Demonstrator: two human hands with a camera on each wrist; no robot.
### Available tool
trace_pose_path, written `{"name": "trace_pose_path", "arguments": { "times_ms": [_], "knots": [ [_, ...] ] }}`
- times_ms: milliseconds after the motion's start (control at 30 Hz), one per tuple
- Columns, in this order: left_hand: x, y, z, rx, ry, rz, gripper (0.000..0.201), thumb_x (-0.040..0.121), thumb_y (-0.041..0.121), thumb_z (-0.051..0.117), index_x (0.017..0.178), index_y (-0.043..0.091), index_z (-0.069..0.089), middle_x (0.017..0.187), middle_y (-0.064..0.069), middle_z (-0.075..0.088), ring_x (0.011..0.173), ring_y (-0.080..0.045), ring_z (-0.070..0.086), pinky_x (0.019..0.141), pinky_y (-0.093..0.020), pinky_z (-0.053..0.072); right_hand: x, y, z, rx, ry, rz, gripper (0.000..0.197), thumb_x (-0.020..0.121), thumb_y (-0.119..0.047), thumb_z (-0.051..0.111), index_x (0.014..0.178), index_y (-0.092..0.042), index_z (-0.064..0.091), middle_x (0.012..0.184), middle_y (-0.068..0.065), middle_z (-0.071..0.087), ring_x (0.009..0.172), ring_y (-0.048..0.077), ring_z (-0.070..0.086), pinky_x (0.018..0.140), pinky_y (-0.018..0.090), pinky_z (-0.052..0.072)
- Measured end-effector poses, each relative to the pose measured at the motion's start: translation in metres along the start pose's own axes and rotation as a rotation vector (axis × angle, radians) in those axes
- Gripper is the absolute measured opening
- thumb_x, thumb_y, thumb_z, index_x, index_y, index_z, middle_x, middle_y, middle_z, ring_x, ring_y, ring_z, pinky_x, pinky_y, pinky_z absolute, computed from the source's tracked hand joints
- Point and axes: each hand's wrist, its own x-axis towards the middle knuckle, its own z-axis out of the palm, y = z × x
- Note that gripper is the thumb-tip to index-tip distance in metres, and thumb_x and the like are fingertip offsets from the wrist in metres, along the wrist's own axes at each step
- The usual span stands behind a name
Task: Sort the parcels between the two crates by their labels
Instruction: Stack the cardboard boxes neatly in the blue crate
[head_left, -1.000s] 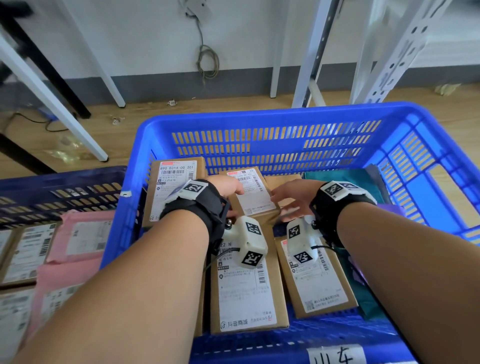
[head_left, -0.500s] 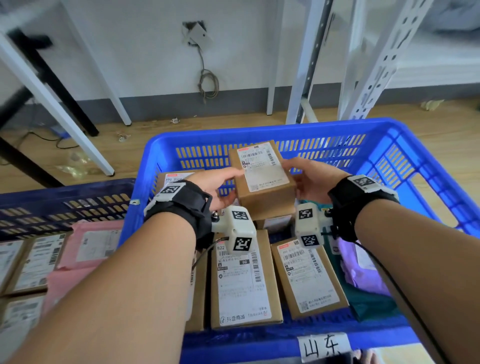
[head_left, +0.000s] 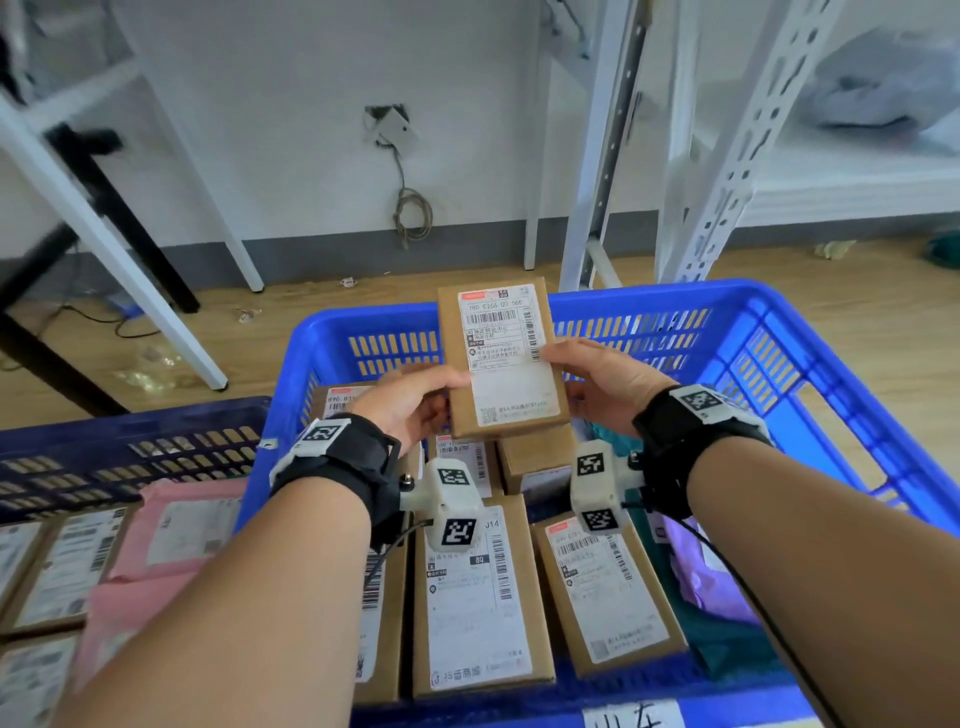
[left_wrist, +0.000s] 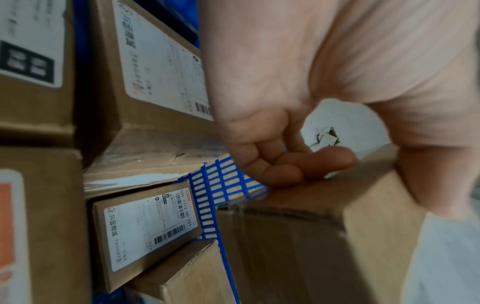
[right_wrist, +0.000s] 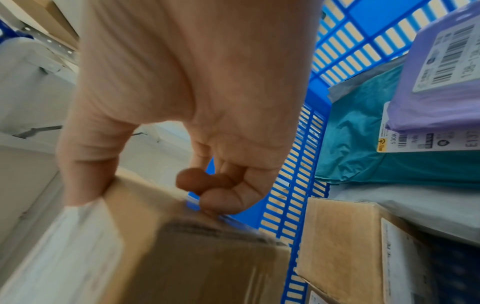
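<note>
A brown cardboard parcel (head_left: 501, 358) with a white shipping label is held up above the bright blue crate (head_left: 810, 332), tilted with its label toward me. My left hand (head_left: 415, 400) grips its left edge, thumb on the label face, fingers curled behind. My right hand (head_left: 597, 379) grips the right edge the same way. In the left wrist view the parcel (left_wrist: 311, 236) sits under my curled fingers (left_wrist: 298, 166). The right wrist view shows the parcel (right_wrist: 182, 257) with my thumb on its labelled face. A darker blue crate (head_left: 130, 441) stands at the left.
Several labelled cardboard boxes (head_left: 472, 587) fill the bright crate, with teal (right_wrist: 363, 133) and purple (head_left: 711, 577) bags on its right. Pink bags (head_left: 166, 540) and boxes lie in the left crate. White shelf posts (head_left: 602, 145) and table legs stand behind on the wooden floor.
Both hands have lifted the parcel from among the boxes in the bright crate, raising it and tilting its label up toward me. The head view has tipped upward.
</note>
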Motion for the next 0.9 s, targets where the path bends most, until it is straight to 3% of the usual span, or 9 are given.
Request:
{"name": "trace_pose_path", "arguments": {
  "times_ms": [133, 267, 433, 733, 900],
  "knots": [
    [-0.0001, 0.0007, -0.0062, -0.038, -0.017, 0.028, 0.068, 0.067, 0.003, 0.077, 0.130, 0.012, 0.054, 0.105, -0.009, 0.070, 0.063, -0.013, 0.054, 0.053, -0.020, 0.048, -0.0011, 0.0018, 0.0010, -0.027, -0.063, 0.007, 0.049, 0.083, -0.031, 0.069, 0.130, -0.021, 0.057, 0.126, 0.009, 0.064, 0.102, 0.024, 0.061, 0.065, 0.026, 0.053],
    [0.0019, 0.0023, -0.0085, -0.080, -0.015, 0.047, 0.052, 0.077, -0.005, 0.068, 0.118, 0.023, 0.055, 0.095, -0.006, 0.068, 0.055, -0.011, 0.048, 0.054, -0.022, 0.044, -0.0046, 0.0017, 0.0040, -0.052, -0.091, 0.008, 0.035, 0.087, -0.030, 0.064, 0.122, -0.023, 0.061, 0.122, 0.006, 0.066, 0.101, 0.023, 0.063, 0.066, 0.025, 0.052],
    [0.0022, 0.0023, -0.0091, -0.077, -0.017, 0.044, 0.049, 0.077, -0.002, 0.070, 0.116, 0.024, 0.057, 0.090, -0.004, 0.070, 0.047, -0.008, 0.050, 0.060, -0.024, 0.043, -0.0047, 0.0018, 0.0060, -0.047, -0.066, 0.005, 0.030, 0.084, -0.031, 0.066, 0.112, -0.023, 0.063, 0.125, 0.010, 0.064, 0.099, 0.024, 0.063, 0.066, 0.025, 0.051],
    [0.0037, 0.0012, -0.0070, -0.072, -0.026, 0.036, 0.052, 0.079, -0.001, 0.069, 0.123, 0.023, 0.055, 0.094, -0.003, 0.071, 0.045, -0.006, 0.054, 0.052, -0.020, 0.047, -0.0026, 0.0042, 0.0031, -0.051, -0.049, 0.003, 0.066, 0.070, -0.039, 0.073, 0.130, -0.016, 0.056, 0.126, 0.009, 0.064, 0.096, 0.022, 0.063, 0.066, 0.025, 0.050],
    [0.0066, -0.0012, -0.0072, -0.074, -0.025, 0.038, 0.055, 0.079, -0.002, 0.069, 0.126, 0.021, 0.054, 0.093, -0.004, 0.070, 0.043, -0.007, 0.055, 0.061, -0.024, 0.047, -0.0038, 0.0040, 0.0033, -0.046, -0.030, 0.014, 0.050, 0.084, -0.034, 0.066, 0.129, -0.015, 0.056, 0.125, 0.010, 0.065, 0.101, 0.024, 0.061, 0.067, 0.025, 0.051]
  ]
}}
